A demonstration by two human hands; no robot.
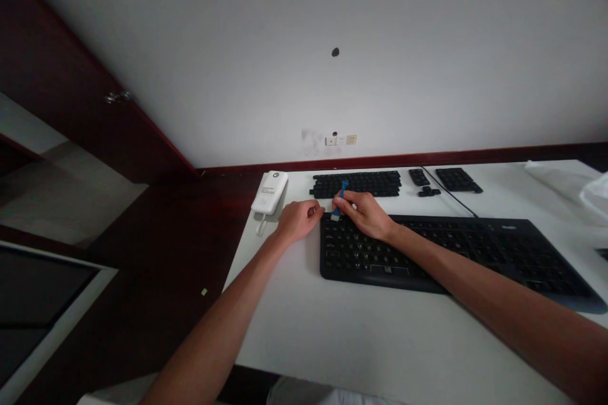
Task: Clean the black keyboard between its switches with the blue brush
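Note:
A black keyboard frame (475, 253) lies on the white table (342, 329). My right hand (365, 212) rests over its top left corner, fingers closed on a small blue tool with a white tip (340, 199). My left hand (298, 219) sits on the table just left of the keyboard's corner, fingers curled in a loose fist; what they hold, if anything, is too small to see. Rows of removed black keycaps (356, 183) are laid out behind the keyboard.
A white power bank (270, 192) with a short cable lies at the table's far left corner. More keycap groups (458, 179) lie at the back right, with a black cable (449, 196) running past them. White plastic bags (579, 183) sit at the right edge. Dark floor lies left.

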